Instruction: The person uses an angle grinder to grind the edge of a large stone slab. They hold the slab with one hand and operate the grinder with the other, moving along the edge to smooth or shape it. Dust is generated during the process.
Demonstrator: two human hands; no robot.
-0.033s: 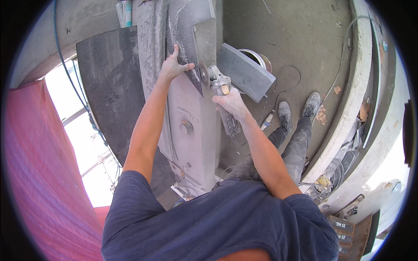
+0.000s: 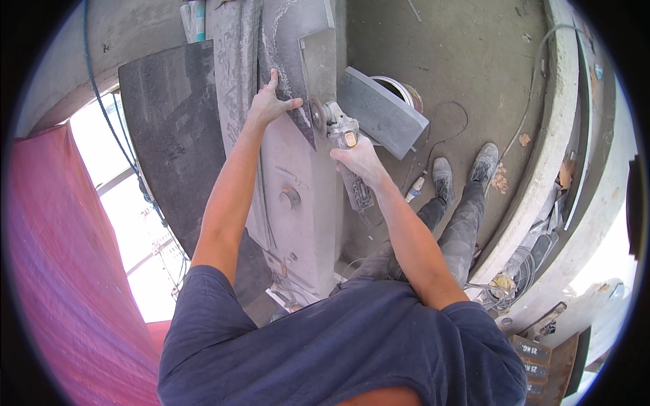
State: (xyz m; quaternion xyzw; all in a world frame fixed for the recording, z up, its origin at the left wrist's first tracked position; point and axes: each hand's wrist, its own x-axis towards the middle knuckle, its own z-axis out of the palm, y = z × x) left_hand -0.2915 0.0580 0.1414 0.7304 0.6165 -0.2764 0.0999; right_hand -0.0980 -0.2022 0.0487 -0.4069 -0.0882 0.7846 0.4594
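My right hand (image 2: 360,161) is wrapped round the body of an angle grinder (image 2: 345,132), a dusty power tool. Its round disc (image 2: 317,117) stands upright at the right edge of a dark grey stone slab (image 2: 292,40), near the slab's pointed near end; whether it touches the edge I cannot tell. My left hand (image 2: 268,106) rests on the slab with thumb and forefinger spread apart. White dust streaks the slab's surface. Beneath it runs a pale concrete ledge (image 2: 305,237), with a small round object (image 2: 290,198) on it nearer to me.
Right of the ledge, a grey plank-shaped slab (image 2: 386,111) leans over a round bucket (image 2: 406,91). A cable with a connector (image 2: 415,189) lies near my shoes (image 2: 443,179). A dark panel (image 2: 176,122), blue rope (image 2: 122,142) and red sheet (image 2: 68,257) are at left. Coiled wire (image 2: 521,271) sits at lower right.
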